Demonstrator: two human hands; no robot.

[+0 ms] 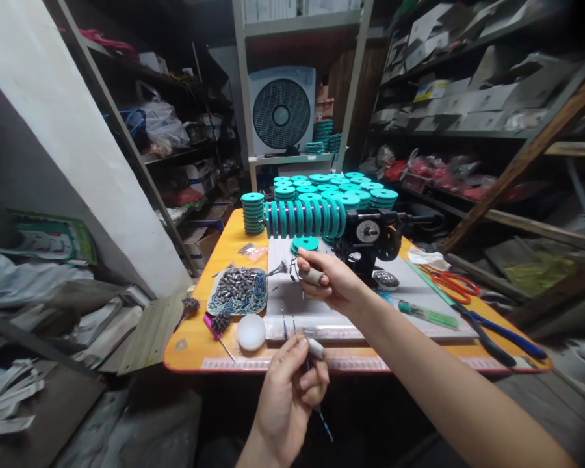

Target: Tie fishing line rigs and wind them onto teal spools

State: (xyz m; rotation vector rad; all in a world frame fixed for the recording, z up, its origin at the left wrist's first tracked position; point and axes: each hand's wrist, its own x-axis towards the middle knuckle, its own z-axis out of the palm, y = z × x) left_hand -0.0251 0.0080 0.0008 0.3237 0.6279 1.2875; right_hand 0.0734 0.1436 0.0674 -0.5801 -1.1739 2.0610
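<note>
My left hand (pixel 292 390), low in the middle, is closed in a pinch on a thin line; a bluish-tipped end (pixel 326 426) hangs below it. Thin dark strands rise just above those fingertips. My right hand (pixel 334 279) is higher, thumb and forefinger pinched by small black pieces on thin line (pixel 293 268). A finger on each hand wears a pale wrap. Behind the right fingertips lies a teal spool (pixel 305 244). A row of teal spools (pixel 305 218) sits on the shaft of a black winding machine (pixel 368 237).
A tray (pixel 214 305) of grey cylinders and blue pieces stands left, near a white round container (pixel 251 333) and a pink-handled needle tool (pixel 213 326). Orange scissors (pixel 451 283), blue-handled pliers (pixel 507 338) and a green cutter (pixel 429 314) lie right. Teal spool stacks (pixel 322 185) fill the back.
</note>
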